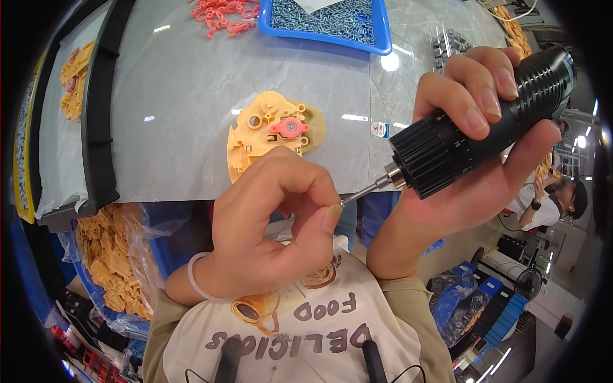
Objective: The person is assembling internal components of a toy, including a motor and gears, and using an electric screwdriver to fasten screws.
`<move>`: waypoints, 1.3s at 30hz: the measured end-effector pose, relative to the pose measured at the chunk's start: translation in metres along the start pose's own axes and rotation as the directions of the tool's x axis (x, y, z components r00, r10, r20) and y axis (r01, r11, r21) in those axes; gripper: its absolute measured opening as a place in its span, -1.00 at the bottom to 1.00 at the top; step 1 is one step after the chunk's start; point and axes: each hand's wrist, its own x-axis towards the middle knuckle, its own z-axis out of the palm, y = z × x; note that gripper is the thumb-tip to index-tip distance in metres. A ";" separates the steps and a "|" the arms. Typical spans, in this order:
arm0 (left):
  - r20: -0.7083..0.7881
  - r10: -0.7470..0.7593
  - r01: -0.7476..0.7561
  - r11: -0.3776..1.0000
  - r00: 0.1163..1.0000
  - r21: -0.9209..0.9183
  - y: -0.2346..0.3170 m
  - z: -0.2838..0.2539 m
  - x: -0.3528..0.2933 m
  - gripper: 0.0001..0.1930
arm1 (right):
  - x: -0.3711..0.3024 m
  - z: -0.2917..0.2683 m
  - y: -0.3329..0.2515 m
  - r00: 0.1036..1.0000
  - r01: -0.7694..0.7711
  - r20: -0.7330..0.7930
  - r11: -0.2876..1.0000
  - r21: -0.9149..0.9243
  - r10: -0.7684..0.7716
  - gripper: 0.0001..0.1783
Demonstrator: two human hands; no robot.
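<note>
My right hand (472, 147) is wrapped round a black electric screwdriver (440, 153), its bit pointing left and slightly down. At the bit's tip, my left hand (274, 220) pinches a small silver screw (343, 203) between thumb and forefinger. Beyond my left hand, a yellow-orange plastic housing (265, 131) lies on the grey table, partly hidden by that hand. A pink plastic piece (290, 127) sits in the housing, with a small metallic part at its middle.
A blue tray (319, 43) of screws stands at the far side, beside pink plastic parts (223, 16). On the left is a black-edged tray (102, 127) with another housing (75, 83). Bagged yellow-orange parts (115, 262) lie below the table's near edge. Another person (552, 201) is at far right.
</note>
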 end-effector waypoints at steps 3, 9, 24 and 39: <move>-0.012 -0.004 0.004 1.000 1.000 -0.020 -0.001 0.001 -0.002 -0.82 | 0.000 -0.001 0.001 1.000 -0.003 0.005 1.000 -0.009 0.003 -0.40; -0.016 0.013 -0.013 1.000 1.000 -0.001 -0.003 0.001 -0.001 -0.81 | 0.000 -0.002 -0.001 0.998 0.000 0.056 0.998 -0.058 0.003 -0.41; -0.009 0.062 -0.060 0.991 0.998 0.122 -0.004 0.001 0.001 -0.78 | 0.000 -0.005 -0.003 0.999 -0.018 0.050 0.996 -0.086 0.022 -0.40; 0.009 -0.182 0.182 0.978 0.983 -0.101 0.001 0.002 -0.006 -0.85 | 0.000 -0.005 0.005 0.994 -0.066 0.079 0.993 -0.094 0.073 -0.41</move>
